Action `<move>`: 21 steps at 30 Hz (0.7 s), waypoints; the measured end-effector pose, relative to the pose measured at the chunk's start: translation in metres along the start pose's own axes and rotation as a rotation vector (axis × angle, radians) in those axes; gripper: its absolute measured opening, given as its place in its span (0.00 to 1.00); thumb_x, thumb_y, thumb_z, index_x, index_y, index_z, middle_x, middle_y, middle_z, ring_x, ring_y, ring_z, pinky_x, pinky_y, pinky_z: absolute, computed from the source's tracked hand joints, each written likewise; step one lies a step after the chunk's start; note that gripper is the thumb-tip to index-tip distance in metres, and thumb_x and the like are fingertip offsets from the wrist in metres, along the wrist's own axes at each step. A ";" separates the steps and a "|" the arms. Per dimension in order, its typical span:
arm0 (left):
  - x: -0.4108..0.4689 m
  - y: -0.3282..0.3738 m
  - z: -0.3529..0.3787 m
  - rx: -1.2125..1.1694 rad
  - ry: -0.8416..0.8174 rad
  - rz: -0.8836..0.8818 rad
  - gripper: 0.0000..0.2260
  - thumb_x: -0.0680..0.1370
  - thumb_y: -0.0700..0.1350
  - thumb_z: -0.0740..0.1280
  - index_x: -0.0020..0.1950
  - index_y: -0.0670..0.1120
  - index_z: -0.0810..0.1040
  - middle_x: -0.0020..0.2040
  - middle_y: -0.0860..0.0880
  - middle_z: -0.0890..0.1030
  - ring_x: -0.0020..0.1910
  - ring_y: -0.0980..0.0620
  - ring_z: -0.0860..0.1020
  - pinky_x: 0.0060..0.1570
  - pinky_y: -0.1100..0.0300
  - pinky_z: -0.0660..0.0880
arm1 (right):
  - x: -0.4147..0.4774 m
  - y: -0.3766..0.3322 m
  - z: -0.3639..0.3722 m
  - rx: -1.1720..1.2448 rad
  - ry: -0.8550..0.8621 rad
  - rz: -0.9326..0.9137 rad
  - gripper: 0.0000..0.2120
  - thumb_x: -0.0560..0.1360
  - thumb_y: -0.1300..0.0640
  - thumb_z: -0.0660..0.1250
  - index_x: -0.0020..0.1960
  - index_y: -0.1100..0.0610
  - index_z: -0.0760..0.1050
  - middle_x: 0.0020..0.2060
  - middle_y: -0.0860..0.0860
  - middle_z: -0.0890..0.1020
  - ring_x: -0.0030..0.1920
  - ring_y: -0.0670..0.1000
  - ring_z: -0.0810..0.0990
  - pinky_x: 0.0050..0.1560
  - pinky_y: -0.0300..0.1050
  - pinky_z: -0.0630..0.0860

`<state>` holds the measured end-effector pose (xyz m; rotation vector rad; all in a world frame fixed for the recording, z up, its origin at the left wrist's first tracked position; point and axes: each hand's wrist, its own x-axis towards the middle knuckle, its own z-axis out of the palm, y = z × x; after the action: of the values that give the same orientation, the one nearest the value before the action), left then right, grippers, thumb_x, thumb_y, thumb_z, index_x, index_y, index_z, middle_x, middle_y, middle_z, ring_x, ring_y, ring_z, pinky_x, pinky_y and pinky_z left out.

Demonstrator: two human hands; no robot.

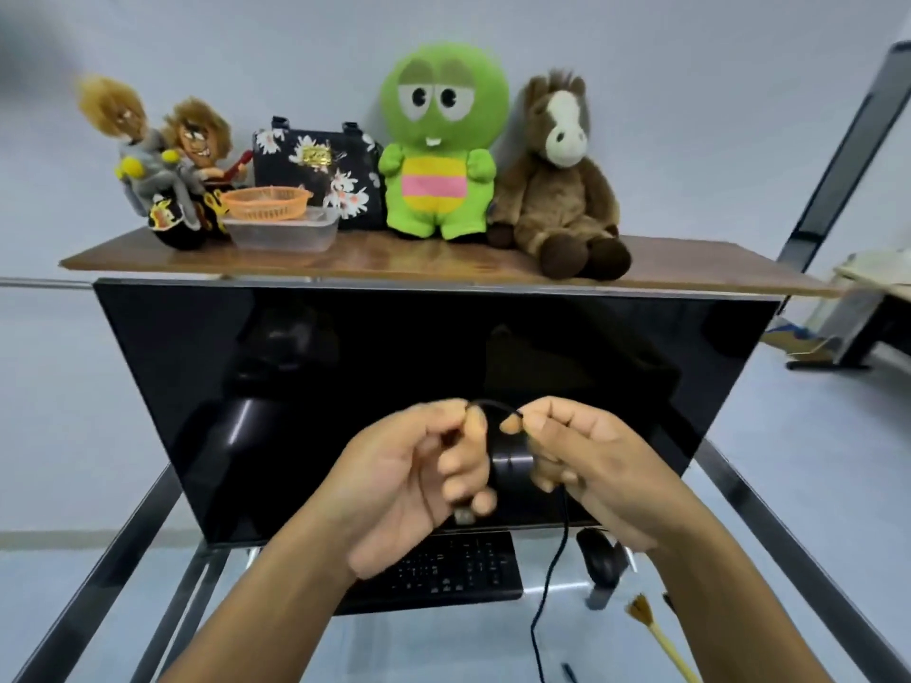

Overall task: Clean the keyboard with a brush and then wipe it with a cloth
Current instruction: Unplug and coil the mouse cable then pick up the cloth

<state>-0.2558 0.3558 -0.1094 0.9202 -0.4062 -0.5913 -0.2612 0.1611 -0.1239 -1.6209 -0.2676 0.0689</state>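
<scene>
— In front of the monitor (345, 367), what is there to count?

— One keyboard (458, 569), one brush (655, 638), one mouse (599, 559), one black cable (565, 529). Above the monitor, a shelf (345, 261) carries four plush toys (443, 140).

— How does the keyboard lie?

— Flat on the glass table (419, 643), just below the monitor's lower edge, its long axis parallel to that edge. A forearm hides its left part. The brush lies below the monitor's right corner, bristles toward the monitor, handle slanting back toward the person.

— And the hands?

— Both are raised before the screen, fingers curled. The left hand (419, 480) pinches the cable between thumb and forefinger. The right hand (591, 465) pinches it too. A short loop arches between them, and the rest hangs down beside the mouse.
</scene>
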 end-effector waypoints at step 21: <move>-0.015 -0.005 -0.012 0.721 0.149 0.059 0.19 0.83 0.52 0.55 0.38 0.43 0.72 0.24 0.46 0.70 0.27 0.50 0.73 0.41 0.51 0.73 | 0.014 -0.042 0.003 -0.453 -0.016 -0.255 0.04 0.78 0.59 0.68 0.47 0.55 0.82 0.35 0.40 0.81 0.37 0.37 0.77 0.40 0.30 0.71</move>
<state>-0.2622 0.3703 -0.1216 1.6241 -0.5208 -0.3121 -0.2542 0.1687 -0.0811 -2.0209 -0.5283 -0.1870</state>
